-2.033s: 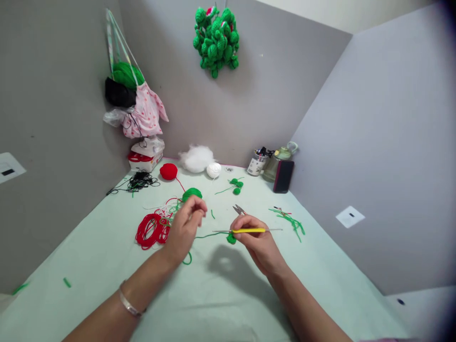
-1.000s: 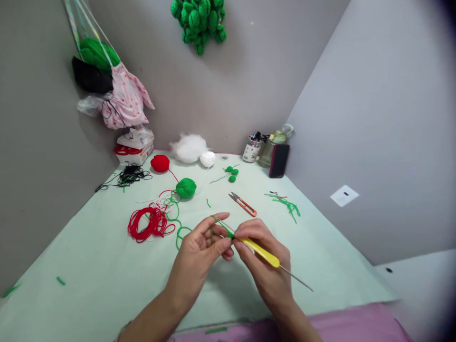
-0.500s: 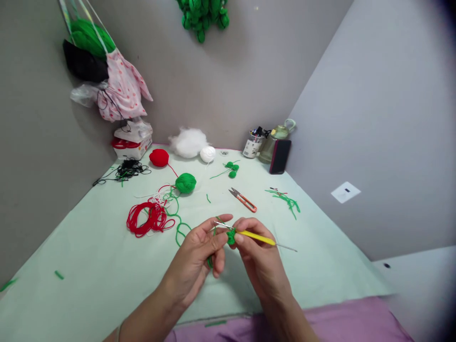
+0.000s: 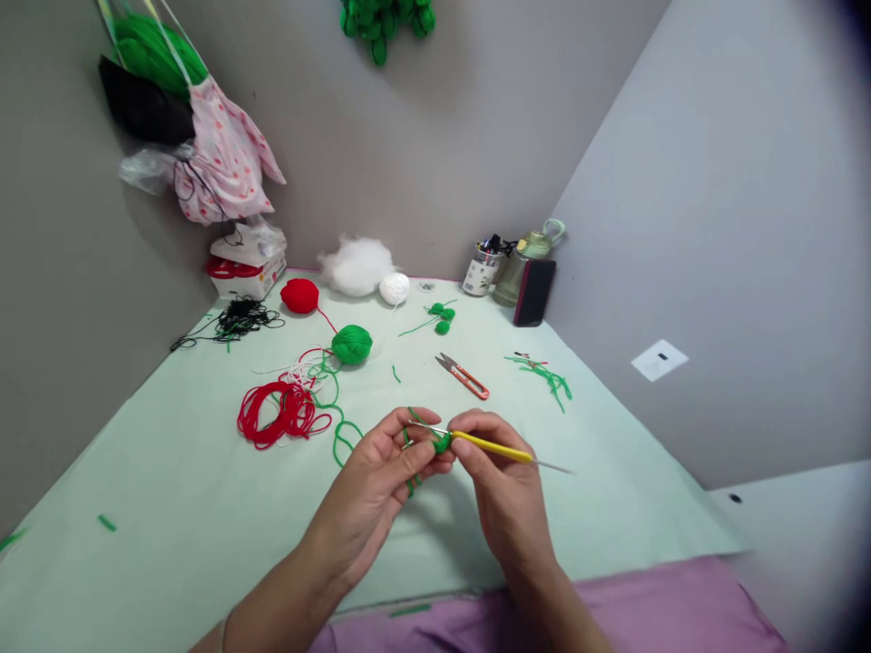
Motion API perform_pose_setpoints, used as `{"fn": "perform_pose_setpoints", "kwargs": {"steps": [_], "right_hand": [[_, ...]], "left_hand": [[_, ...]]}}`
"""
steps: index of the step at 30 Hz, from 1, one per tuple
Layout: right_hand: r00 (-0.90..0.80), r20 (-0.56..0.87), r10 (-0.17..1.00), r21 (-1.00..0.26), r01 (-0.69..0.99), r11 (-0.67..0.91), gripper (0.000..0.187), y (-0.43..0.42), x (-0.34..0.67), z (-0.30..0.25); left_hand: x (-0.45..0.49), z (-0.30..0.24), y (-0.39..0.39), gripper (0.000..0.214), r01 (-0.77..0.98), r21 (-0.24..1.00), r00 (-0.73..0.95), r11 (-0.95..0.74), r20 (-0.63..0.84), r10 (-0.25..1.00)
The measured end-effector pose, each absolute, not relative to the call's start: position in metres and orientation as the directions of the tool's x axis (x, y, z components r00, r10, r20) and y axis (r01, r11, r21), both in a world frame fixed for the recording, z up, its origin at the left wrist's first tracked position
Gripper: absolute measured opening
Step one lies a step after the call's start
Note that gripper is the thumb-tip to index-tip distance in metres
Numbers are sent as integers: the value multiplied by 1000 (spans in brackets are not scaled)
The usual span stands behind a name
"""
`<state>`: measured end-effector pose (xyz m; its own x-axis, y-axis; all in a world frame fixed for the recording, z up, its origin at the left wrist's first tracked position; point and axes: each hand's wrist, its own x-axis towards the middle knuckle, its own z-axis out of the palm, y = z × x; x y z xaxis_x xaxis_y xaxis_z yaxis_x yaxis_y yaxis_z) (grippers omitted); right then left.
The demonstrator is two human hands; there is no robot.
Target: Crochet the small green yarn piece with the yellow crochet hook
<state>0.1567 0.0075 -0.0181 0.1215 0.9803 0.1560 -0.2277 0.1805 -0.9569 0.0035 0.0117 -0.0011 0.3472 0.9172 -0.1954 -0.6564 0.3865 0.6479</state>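
Observation:
My left hand (image 4: 385,476) pinches a small green crochet piece (image 4: 442,443) between thumb and fingers, with green yarn (image 4: 410,485) looped around the fingers. In my right hand (image 4: 504,485) is a yellow-handled crochet hook (image 4: 494,444), gripped between thumb and index finger. The hook's metal tip points left, over the green piece and close to my left index finger. The yarn trails left across the table to a green yarn ball (image 4: 352,345). Fingers partly cover the crochet piece, so its shape is unclear.
Orange thread snips (image 4: 464,376) lie beyond my hands. A red yarn coil (image 4: 278,413), red ball (image 4: 300,296), white ball (image 4: 394,288) and black yarn tangle (image 4: 243,317) are on the pale table. A phone (image 4: 534,293) leans on a bottle (image 4: 510,281). Green scraps (image 4: 544,374) lie right.
The hook has turned slightly and its handle end has shifted right. My left fingers have curled in closer beneath the green piece. The whole view has shifted a little.

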Motion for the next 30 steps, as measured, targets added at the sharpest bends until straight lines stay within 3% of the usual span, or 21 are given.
{"fn": "perform_pose_setpoints", "kwargs": {"steps": [2, 7, 19, 30], "right_hand": [[115, 194, 974, -955, -206, 215, 15, 7, 157, -19], [85, 292, 953, -943, -142, 302, 8, 6, 155, -18], [57, 270, 961, -919, -282, 275, 11, 3, 161, -19], [48, 393, 918, -907, -143, 396, 10, 1, 164, -15]], "left_hand": [[3, -2, 12, 24, -650, 661, 337, 376, -193, 922], [2, -3, 13, 47, -609, 699, 308, 373, -225, 924], [0, 2, 12, 34, -603, 697, 339, 389, -217, 915], [0, 7, 10, 51, -602, 695, 307, 392, -251, 918]]}}
